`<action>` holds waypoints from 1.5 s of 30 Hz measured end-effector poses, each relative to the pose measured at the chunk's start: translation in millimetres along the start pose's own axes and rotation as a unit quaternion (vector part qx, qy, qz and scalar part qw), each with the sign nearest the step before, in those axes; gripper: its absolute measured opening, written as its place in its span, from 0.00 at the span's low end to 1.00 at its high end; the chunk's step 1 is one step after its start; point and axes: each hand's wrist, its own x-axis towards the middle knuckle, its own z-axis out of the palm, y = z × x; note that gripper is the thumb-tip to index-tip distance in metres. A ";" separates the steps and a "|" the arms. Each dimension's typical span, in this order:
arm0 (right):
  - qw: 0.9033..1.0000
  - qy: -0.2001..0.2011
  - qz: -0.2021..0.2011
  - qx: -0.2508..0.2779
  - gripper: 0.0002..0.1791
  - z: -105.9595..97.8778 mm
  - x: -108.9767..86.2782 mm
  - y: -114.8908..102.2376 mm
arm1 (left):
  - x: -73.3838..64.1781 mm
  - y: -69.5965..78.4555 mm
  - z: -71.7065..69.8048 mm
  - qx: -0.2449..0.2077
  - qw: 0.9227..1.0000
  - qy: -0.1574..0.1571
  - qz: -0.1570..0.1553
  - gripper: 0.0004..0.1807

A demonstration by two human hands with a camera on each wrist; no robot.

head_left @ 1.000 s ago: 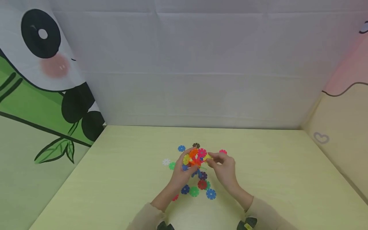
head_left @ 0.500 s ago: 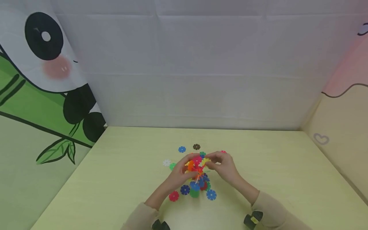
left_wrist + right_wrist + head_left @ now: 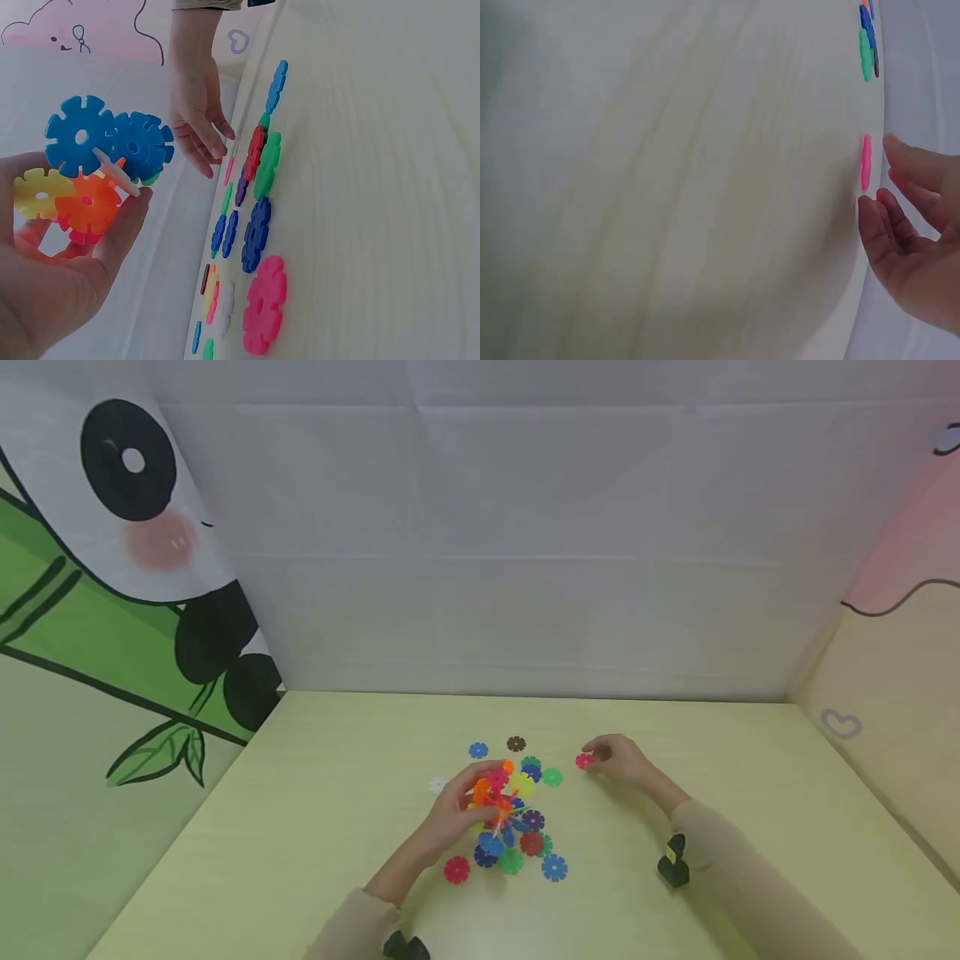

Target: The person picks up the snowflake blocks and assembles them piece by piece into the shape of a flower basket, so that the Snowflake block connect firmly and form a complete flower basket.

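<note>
My left hand (image 3: 452, 810) grips a cluster of interlocked notched plastic discs (image 3: 498, 806) above the table. Orange, pink, blue and yellow discs make up the cluster; in the left wrist view, two blue discs (image 3: 81, 136) and a thin white one seen edge-on stick out beyond the thumb. Off to the right, my right hand (image 3: 628, 766) is low over a loose pink disc (image 3: 584, 762). Seen from the right wrist, that pink disc (image 3: 866, 163) lies on the table beside the curved fingers, with thumb and fingertips spread apart and not closed on it.
Loose discs surround the held cluster: a red-pink one (image 3: 457, 870), a blue one (image 3: 554, 867), a green one (image 3: 552, 777), a brown one (image 3: 516, 743) and several others. A pale wall (image 3: 480, 610) stands behind the table (image 3: 712, 793), with printed side panels.
The right hand has left the yellow disc, which stays on the cluster, and moved right to the loose pink disc. The left hand has shifted slightly left and down with the cluster.
</note>
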 end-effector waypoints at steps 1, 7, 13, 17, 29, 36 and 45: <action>1.000 -0.010 0.010 0.004 0.17 -0.7 2.4 5.3 | 0.0 -0.6 -0.5 0.000 1.000 0.000 -0.002 0.29; 0.998 -0.032 0.039 0.026 0.17 0.6 13.3 20.9 | -0.5 -1.2 -1.5 -0.006 1.000 0.000 -0.004 0.29; 0.999 -0.022 0.026 -0.030 0.12 5.6 15.1 17.7 | 0.3 1.4 1.6 -0.010 1.000 -0.004 0.000 0.29; 0.999 0.001 -0.003 -0.045 0.11 6.9 8.7 10.6 | 3.3 0.1 3.9 -0.006 1.000 0.001 -0.002 0.28; 0.981 0.043 -0.001 0.190 0.12 28.0 -45.2 -64.1 | 11.7 -2.2 10.1 -0.015 0.999 0.028 -0.010 0.29; 0.971 0.067 0.015 0.230 0.13 40.6 -60.0 -85.1 | 12.7 -0.2 12.9 -0.029 0.999 0.037 0.005 0.30; 0.957 0.083 0.045 0.273 0.13 47.1 -59.5 -87.4 | 12.0 1.7 16.3 -0.037 0.999 0.031 0.007 0.31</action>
